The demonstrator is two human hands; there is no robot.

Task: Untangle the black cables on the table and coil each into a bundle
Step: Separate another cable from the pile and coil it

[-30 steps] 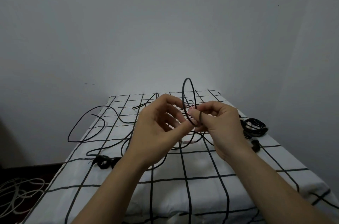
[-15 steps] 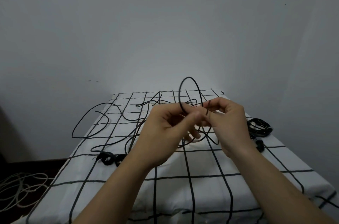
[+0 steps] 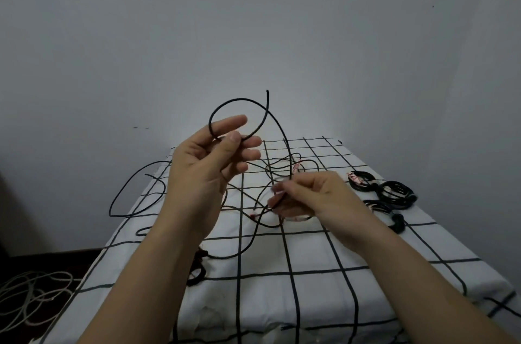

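Checked tablecloth (image 3: 313,253); thin black cable (image 3: 242,99), looped, left hand (image 3: 208,166) and right hand (image 3: 315,197) fingers (image 3: 298,183) pinching it.

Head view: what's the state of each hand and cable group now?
Held cable: looped in air, free end pointing up.
Left hand: raised, pinching the held cable's loop.
Right hand: lower, pinching the held cable further along.
Loose cables: tangled on the table.
Right bundles: coiled, lying on the table.
Left bundle: coiled, partly hidden by the forearm.
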